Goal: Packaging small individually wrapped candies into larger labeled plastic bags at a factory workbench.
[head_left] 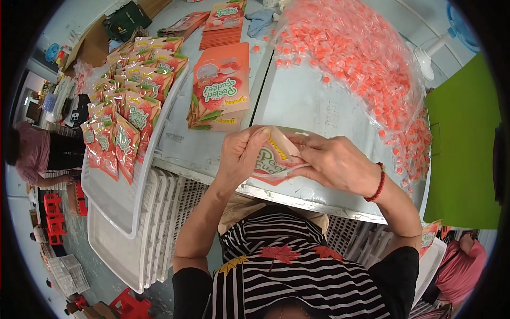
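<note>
A pink printed candy pouch (268, 165) is held up between my hands at the table's near edge. My left hand (239, 154) pinches its left side, thumb on top. My right hand (340, 164), with a red bead bracelet at the wrist, grips the pouch's right side near its upper edge. The fingertips are partly hidden, and I cannot see what lies inside the pouch. Just beyond my hands is a stack of flat pink pouches (220, 82). To the right of that, a big heap of small wrapped pink candies (345, 69) spreads over the table, partly under clear plastic.
Filled pouches (141, 114) crowd a white tray (109, 194) at left, atop more stacked trays (159, 228). More flat pouches (220, 34) and a blue cloth (260, 22) lie at the back. A green panel (462, 143) stands at right. Other people are at both sides.
</note>
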A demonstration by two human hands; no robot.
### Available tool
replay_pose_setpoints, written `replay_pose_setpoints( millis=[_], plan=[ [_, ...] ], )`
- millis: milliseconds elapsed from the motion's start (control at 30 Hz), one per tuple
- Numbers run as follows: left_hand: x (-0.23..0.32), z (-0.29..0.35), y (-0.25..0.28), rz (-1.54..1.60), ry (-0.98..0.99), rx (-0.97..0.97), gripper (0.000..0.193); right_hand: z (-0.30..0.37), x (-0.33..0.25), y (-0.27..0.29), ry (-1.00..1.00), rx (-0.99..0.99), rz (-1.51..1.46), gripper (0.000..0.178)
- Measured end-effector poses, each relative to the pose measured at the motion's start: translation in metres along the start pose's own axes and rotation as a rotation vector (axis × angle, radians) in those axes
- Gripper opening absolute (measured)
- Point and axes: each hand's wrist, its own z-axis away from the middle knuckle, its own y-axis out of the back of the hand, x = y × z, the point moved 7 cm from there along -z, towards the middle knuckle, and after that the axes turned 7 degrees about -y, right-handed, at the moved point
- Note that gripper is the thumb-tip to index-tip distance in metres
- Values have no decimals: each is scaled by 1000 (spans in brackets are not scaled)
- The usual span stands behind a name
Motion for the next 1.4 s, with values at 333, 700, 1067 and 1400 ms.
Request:
replay_pose_setpoints(
  millis=[333, 700, 1067, 1400],
  plan=[
    [-10, 2, -4, 9, 5, 46, 27, -5, 13, -19, -106, -179, -35, 30],
    [20, -4, -41, -187, -120, -120, 26, 5, 31, -55, -73, -620, -203, 37],
    [9, -5, -4, -69, -65, 15, 26, 10, -1, 29, 92, 442, 205, 20],
    [-11, 5, -13, 105, 192, 8, 18, 11, 33, 16, -332, 229, -169, 24]
  ],
)
